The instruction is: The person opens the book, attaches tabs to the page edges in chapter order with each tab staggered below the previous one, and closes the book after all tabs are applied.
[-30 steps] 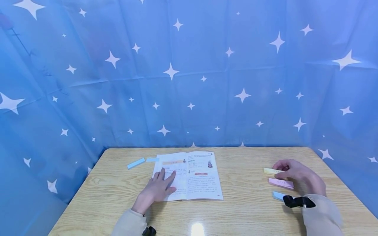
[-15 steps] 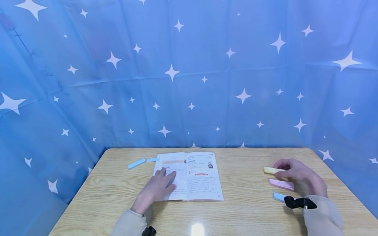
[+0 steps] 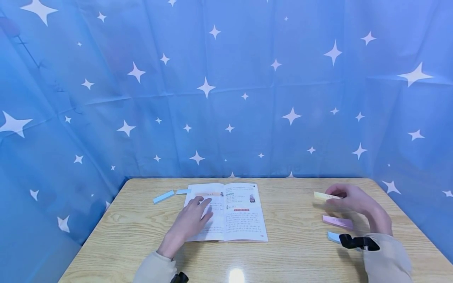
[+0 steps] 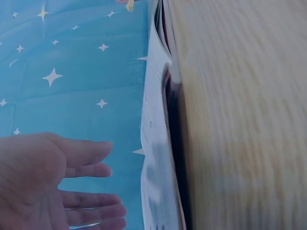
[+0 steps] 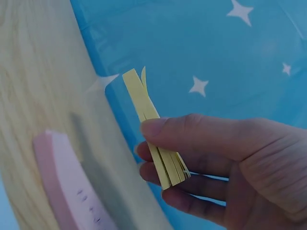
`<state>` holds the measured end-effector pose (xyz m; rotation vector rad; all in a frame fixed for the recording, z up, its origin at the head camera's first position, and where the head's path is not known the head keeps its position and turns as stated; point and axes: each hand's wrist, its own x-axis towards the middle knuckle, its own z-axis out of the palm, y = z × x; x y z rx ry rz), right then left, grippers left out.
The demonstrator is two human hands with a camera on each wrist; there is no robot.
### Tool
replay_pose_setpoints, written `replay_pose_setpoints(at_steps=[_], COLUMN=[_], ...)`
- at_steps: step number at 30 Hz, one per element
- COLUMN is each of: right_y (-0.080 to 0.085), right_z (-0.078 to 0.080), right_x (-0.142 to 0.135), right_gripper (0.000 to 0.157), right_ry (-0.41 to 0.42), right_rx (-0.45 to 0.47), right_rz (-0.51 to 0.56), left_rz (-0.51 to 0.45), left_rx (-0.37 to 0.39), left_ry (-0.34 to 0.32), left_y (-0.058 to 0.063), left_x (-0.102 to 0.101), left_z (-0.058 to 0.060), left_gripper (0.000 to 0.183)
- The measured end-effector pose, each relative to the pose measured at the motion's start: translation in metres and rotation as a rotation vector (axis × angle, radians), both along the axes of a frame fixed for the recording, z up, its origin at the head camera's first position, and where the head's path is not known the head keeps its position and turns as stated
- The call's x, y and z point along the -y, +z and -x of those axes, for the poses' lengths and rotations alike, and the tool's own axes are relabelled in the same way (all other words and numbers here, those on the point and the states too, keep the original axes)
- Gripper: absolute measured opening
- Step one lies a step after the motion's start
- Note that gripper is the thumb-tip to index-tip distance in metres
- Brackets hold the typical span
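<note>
My right hand [image 3: 362,202] pinches a pad of yellow sticky notes [image 3: 323,196] between thumb and fingers. In the right wrist view the yellow pad [image 5: 144,103] is tilted in the air, its sheets fanned apart at the lower end. Below that hand lie a pink sticky note pad [image 3: 337,222] with handwriting and a blue pad [image 3: 333,236], partly hidden by the wrist strap. My left hand [image 3: 190,219] is over the left page of an open book [image 3: 244,224]. In the left wrist view its fingers [image 4: 96,213] are fairly straight and stand apart from the page.
A blue sticky note pad [image 3: 163,197] lies on the wooden table [image 3: 290,251] left of the book. A light-blue strip [image 3: 183,191] meets the book's upper left edge. Behind the table hangs a blue curtain [image 3: 247,110] with white stars.
My right hand has raised the yellow sticky note pad off the table, slightly up and left. My left hand has lifted a little from the page, its fingers shifting upward.
</note>
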<state>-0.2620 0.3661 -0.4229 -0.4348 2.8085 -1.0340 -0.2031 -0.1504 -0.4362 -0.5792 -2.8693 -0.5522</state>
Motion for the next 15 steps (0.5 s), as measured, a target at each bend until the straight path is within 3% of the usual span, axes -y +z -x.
replay_pose_setpoints(at_steps=[15], right_y=[0.022], right_z=[0.002], right_x=[0.031], right_gripper=[0.021], right_ry=[0.049], right_rx=[-0.180], right_rz=[0.021], left_rz=[-0.138], left_rx=[-0.068], left_ry=[-0.003], left_y=[0.013], left_x=[-0.012], left_z=[0.005], left_gripper=[0.038])
